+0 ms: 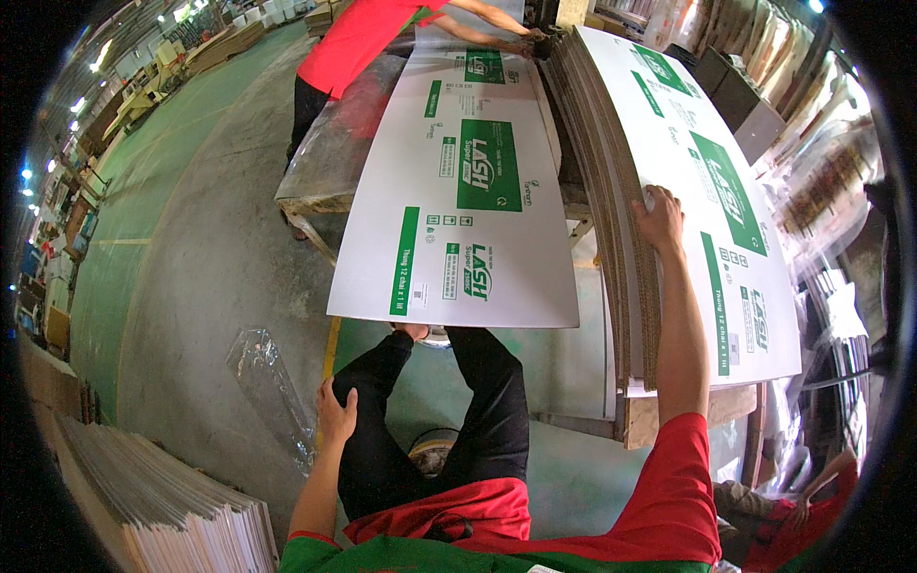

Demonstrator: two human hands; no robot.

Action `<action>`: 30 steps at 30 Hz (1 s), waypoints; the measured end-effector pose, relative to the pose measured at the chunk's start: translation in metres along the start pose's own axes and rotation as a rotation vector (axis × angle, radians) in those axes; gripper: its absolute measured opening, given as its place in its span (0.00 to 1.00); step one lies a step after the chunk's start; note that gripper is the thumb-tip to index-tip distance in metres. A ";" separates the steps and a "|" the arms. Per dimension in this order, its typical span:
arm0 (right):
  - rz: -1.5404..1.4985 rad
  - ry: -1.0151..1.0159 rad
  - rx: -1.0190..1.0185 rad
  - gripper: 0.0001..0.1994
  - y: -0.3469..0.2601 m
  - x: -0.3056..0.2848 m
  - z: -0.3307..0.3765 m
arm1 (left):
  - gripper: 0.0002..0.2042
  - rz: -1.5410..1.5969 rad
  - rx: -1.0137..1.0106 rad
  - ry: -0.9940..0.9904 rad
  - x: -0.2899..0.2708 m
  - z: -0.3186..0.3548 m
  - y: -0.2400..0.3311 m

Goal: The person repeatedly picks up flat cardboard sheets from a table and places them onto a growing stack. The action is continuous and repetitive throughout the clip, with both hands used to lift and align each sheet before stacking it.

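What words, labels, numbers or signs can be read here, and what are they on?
I won't copy wording, numbers or brands, only describe the printing.
White sheet in the middle: white lettering on green blocks, green lettering, small square icons.
Top white sheet on the stack, by the right hand: similar green-and-white printing.
Finest lines on both: too small to read.

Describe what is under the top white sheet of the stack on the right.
Under the top white sheet, more stacked sheets show their brown edges, with a wooden support lower down. Those sheets' faces are covered, so any printing there cannot be seen.
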State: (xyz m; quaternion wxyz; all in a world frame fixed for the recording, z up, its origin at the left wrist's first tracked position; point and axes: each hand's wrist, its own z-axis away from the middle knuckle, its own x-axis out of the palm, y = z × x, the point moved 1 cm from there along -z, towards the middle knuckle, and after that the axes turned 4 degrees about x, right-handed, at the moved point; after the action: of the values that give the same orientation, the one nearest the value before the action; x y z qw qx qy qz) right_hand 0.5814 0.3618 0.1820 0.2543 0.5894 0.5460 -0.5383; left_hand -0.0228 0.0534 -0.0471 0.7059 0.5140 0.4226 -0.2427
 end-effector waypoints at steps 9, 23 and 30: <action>-0.014 0.003 -0.001 0.27 0.002 0.000 -0.001 | 0.35 0.006 0.017 0.016 0.000 0.001 -0.001; 0.049 0.012 -0.007 0.26 -0.002 -0.004 0.002 | 0.35 0.016 0.001 -0.003 -0.002 0.001 0.001; 0.012 0.000 -0.012 0.26 -0.002 -0.003 0.001 | 0.36 -0.014 0.002 0.000 -0.003 0.001 0.003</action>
State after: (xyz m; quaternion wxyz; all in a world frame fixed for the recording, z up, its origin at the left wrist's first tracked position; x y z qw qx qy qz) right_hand 0.5800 0.3597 0.1850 0.2611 0.5910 0.5457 -0.5337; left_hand -0.0217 0.0530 -0.0423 0.7036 0.5118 0.4258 -0.2483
